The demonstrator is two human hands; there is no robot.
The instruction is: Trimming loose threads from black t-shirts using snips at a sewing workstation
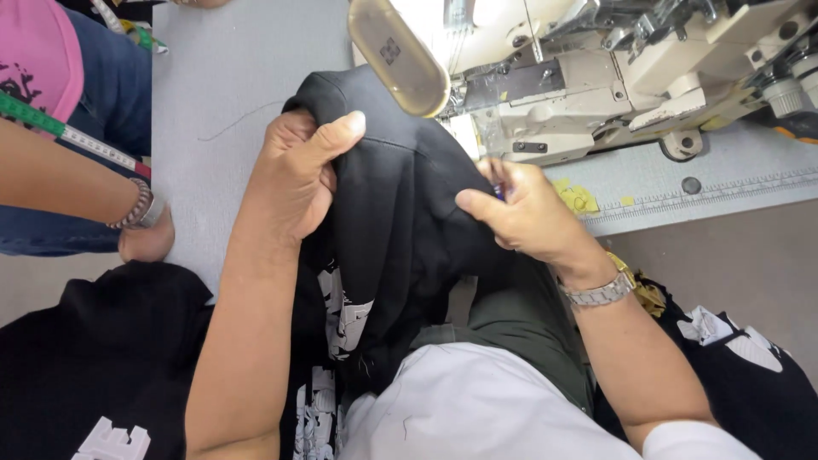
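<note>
A black garment [400, 204] with a white print lies bunched over the table edge and my lap. My left hand [298, 175] grips a fold of it near the top, thumb pressed on the cloth. My right hand [520, 213] pinches the garment's right side, with a small blue-purple object between its fingers, too hidden to name. A metal watch sits on my right wrist. Just beyond both hands stands a cream industrial sewing machine [613, 77], and its oval lamp head [399, 55] hangs over the fabric.
A grey sewing table [221, 94] carries a printed ruler strip [724, 192] along its near edge. At left, another person's arm [77, 192] with a beaded bracelet and a green measuring tape rests by the table. Black printed garments lie piled at lower left [94, 366] and lower right [741, 366].
</note>
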